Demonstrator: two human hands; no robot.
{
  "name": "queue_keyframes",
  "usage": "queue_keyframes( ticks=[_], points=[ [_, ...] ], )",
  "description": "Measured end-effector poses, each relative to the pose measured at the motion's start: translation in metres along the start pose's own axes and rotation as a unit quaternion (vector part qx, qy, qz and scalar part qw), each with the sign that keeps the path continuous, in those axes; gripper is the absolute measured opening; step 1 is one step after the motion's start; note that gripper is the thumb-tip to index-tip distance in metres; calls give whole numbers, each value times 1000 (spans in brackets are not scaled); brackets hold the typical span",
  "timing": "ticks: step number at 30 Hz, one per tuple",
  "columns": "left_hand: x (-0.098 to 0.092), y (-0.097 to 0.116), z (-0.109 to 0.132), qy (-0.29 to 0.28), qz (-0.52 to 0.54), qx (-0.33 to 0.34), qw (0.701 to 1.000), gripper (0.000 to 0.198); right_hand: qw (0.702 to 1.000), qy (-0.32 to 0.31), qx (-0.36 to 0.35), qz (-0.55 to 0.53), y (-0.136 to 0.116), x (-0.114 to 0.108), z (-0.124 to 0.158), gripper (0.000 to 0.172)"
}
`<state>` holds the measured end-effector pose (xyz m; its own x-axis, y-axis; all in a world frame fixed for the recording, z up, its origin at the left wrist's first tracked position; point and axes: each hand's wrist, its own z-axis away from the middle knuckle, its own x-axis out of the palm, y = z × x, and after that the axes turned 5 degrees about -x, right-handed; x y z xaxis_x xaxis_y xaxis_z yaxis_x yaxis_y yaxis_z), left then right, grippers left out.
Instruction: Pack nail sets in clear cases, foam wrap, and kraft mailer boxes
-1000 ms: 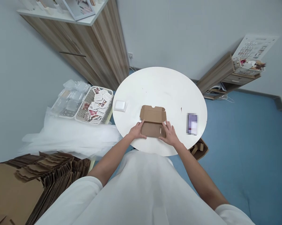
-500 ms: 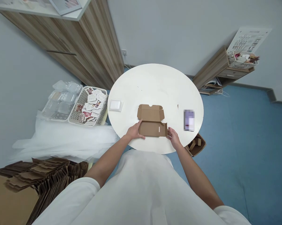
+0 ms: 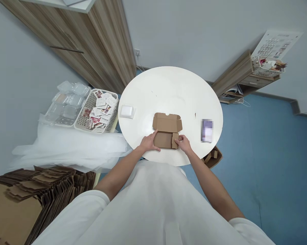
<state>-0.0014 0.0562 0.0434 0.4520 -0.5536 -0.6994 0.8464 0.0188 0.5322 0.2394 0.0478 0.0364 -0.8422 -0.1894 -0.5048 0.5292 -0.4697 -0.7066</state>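
Observation:
A brown cardboard box point(image 3: 163, 140) lies on the white round table point(image 3: 168, 85), its lid point(image 3: 167, 122) laid open toward the far side. My left hand point(image 3: 149, 142) grips the box's left end, thumb and fingers spread along that wall. At the right end, my right hand point(image 3: 183, 143) has its fingers on the side flap point(image 3: 175, 140), which is folded inward over the box floor. To the left on the table sits a small white packet point(image 3: 127, 111). A purple and white item point(image 3: 206, 131), blurred by pixels, lies to the right.
Left of the table are a white basket of printed cards point(image 3: 99, 112), clear plastic boxes point(image 3: 68, 105), white sheets point(image 3: 74, 143) and stacked flat cardboard point(image 3: 53, 190). An open carton point(image 3: 214, 158) sits below the table's right edge. A wooden cabinet point(image 3: 107, 41) stands behind left.
My right hand has moved left and the box's right side flap has gone from upright to folded inward. My left hand keeps its hold on the left end. The view has shifted slightly.

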Motion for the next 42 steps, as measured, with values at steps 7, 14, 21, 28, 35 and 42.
queue_keyframes(
  ticks=[7,14,21,28,35,42],
  points=[
    [1,3,1,-13,0,-13,1000,114,989,18,11,145,2,9,-6,16],
    [4,3,0,-3,-6,2,1000,112,988,25,15,154,5,15,-6,15],
    [3,5,0,-17,-3,-10,1000,113,989,27,21,141,6,13,-4,15],
    [3,6,-2,-12,-9,24,1000,112,993,34,20,110,8,11,3,20],
    [26,-3,19,100,94,-50,989,77,999,44,-1,28,17,6,23,45],
    [50,1,19,118,273,-112,948,50,995,32,-54,-72,30,12,40,50]
  ],
)
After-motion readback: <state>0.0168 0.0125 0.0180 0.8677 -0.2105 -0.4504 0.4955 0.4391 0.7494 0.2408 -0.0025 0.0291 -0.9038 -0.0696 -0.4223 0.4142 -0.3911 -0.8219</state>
